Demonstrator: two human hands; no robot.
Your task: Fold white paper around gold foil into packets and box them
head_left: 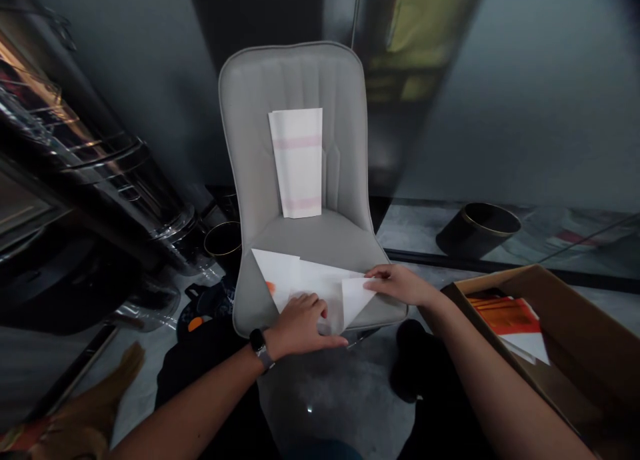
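A sheet of white paper [315, 280] with folded corners lies across the front of the grey chair's seat [310, 237]; a small orange mark shows near its left edge. My left hand [303, 323], with a watch at the wrist, rests on the paper's near middle, thumb stretched to the right and fingers slightly bent. At the right end, my right hand [393, 283] pinches the folded corner between thumb and fingers. A stack of folded white paper [300, 163] with two pale pink bands leans upright against the backrest.
At the right stands an open cardboard box [505, 280] holding orange-and-white paper pieces [510, 317]. Black bins with gold rims stand left [223, 239] and right [477, 230] of the chair. Shiny dark cylinders [145, 187] rise at the left. Behind the chair is a dark glossy panel [525, 113].
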